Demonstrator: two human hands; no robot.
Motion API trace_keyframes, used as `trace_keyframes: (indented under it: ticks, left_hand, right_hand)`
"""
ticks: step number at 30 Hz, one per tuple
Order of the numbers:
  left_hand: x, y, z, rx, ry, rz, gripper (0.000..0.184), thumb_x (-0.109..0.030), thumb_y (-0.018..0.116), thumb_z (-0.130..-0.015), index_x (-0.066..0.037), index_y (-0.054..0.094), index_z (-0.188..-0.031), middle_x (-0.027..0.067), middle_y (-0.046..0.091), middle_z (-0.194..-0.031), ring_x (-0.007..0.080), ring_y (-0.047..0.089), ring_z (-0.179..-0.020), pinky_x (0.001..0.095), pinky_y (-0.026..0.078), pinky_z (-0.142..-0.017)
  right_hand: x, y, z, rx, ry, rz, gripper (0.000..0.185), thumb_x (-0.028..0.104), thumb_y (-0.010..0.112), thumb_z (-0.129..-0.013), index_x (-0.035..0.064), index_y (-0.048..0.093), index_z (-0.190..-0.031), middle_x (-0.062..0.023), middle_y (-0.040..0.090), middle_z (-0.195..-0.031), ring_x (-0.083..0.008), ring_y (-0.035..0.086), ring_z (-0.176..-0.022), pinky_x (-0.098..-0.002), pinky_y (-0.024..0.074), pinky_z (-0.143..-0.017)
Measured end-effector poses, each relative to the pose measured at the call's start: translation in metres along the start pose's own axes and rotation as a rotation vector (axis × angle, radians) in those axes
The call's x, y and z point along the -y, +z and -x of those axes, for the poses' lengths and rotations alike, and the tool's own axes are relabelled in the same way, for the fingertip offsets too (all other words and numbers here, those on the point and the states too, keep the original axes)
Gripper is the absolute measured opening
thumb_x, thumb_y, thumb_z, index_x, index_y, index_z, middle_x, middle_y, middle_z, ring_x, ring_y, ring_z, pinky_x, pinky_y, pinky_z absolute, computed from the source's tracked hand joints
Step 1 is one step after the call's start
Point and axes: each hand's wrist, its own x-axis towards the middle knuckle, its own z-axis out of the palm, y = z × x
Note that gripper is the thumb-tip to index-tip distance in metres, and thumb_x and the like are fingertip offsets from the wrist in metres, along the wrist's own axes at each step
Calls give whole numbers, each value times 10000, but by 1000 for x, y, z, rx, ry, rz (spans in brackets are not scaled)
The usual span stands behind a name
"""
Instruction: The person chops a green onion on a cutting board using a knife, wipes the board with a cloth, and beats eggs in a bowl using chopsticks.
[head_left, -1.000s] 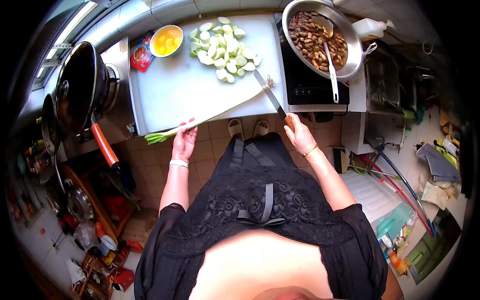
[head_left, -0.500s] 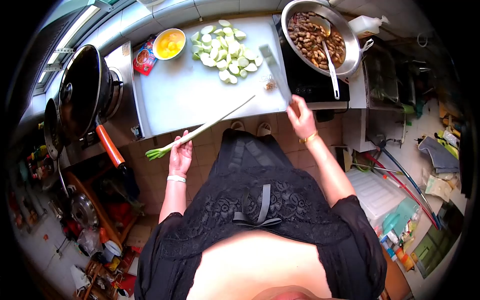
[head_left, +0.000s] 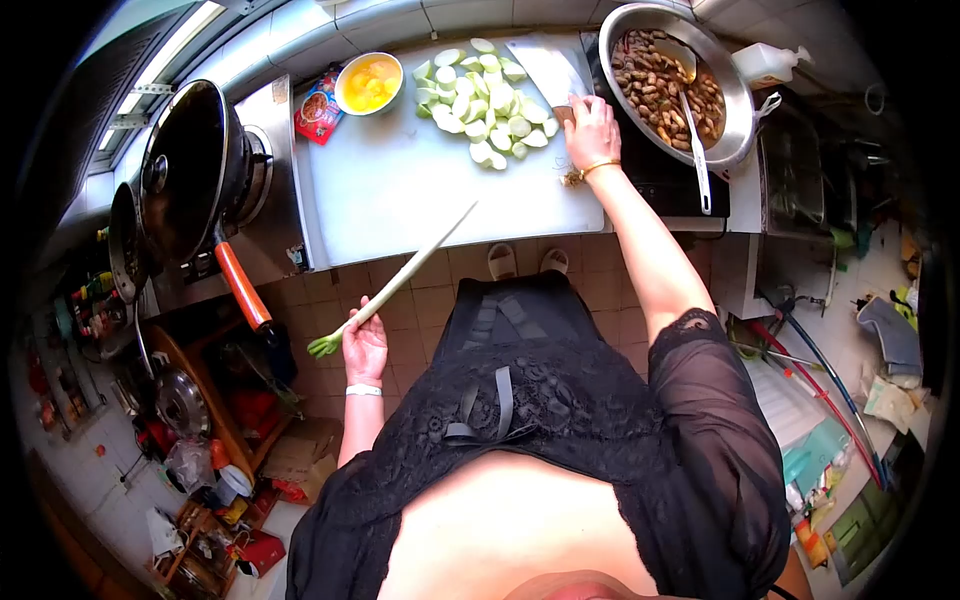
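Note:
My left hand (head_left: 364, 340) is closed around a scallion (head_left: 405, 272), in front of the counter edge. Its green end shows beyond my fingers and its white stalk slants up over the white cutting board (head_left: 375, 210). At the board's far right corner, my right hand (head_left: 592, 133) has its fingers on the handle of a kitchen knife (head_left: 548, 72). The wide blade lies flat, pointing away from me, beside a pile of pale green vegetable chunks (head_left: 485, 100). Root trimmings (head_left: 571, 178) lie just below my right wrist, partly hidden.
A bowl of beaten eggs (head_left: 369, 84) and a red packet (head_left: 319, 112) sit at the board's upper left. A black wok (head_left: 190, 165) stands on the left stove. To the right are a metal basin of peanuts (head_left: 735, 105) with a spoon (head_left: 697, 150) and a white bottle (head_left: 770, 63).
My right hand has moved the knife away from me, from above the board's right edge to its far corner. The scallion stays in my left hand, tilted a little more steeply.

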Motion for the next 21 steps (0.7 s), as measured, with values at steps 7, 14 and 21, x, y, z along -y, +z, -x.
trace_keyframes:
  ticks: [7,14,21]
  left_hand:
    - [-9,-5,-8,-46,22,52,205,-64,523,-916,-35,670,-1056,137,561,-1357,237,597,-1176,350,524,-1000]
    - [3,22,-36,45,-61,-2,196,-68,540,-913,-26,669,-1054,137,568,-1349,248,607,-1157,359,531,-990]
    - [17,40,-59,112,-131,-90,186,-64,558,-904,-4,663,-1045,139,596,-1304,253,598,-1163,364,534,-991]
  right_hand:
    - [10,-37,83,235,-216,-105,394,219,722,-763,85,639,-1124,-147,575,-1243,-303,518,-1211,-409,508,-922]
    - [-1,-30,88,35,-163,-294,93,94,651,-787,83,670,-877,-55,645,-920,-243,610,-977,-364,549,-769]
    - [-41,-115,145,-40,441,-1047,178,47,691,-847,30,688,-1024,-34,680,-902,-111,654,-830,-254,535,-740]
